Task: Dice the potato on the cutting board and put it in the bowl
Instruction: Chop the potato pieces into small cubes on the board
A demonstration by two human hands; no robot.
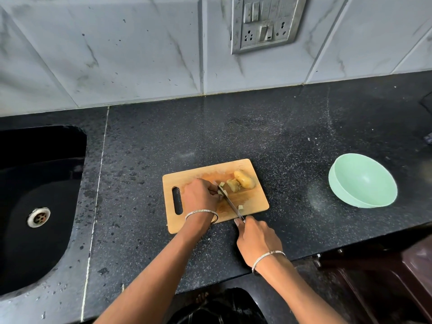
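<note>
A wooden cutting board [254,202] lies on the black counter. On its far right part sit two larger potato pieces [244,180]. My left hand [201,197] curls over a small potato piece near the board's middle and holds it down. My right hand [257,239] grips the handle of a knife [230,202], whose blade slants across the board with its tip right by my left fingers. A small diced bit [240,207] lies to the right of the blade. The mint-green bowl [364,183] stands on the counter to the right, tilted, with nothing visible inside.
A black sink [35,206] with a metal drain is sunk into the counter at the left. A switch and socket panel [264,22] sits on the tiled wall behind. Dark furniture stands below the counter edge at the lower right.
</note>
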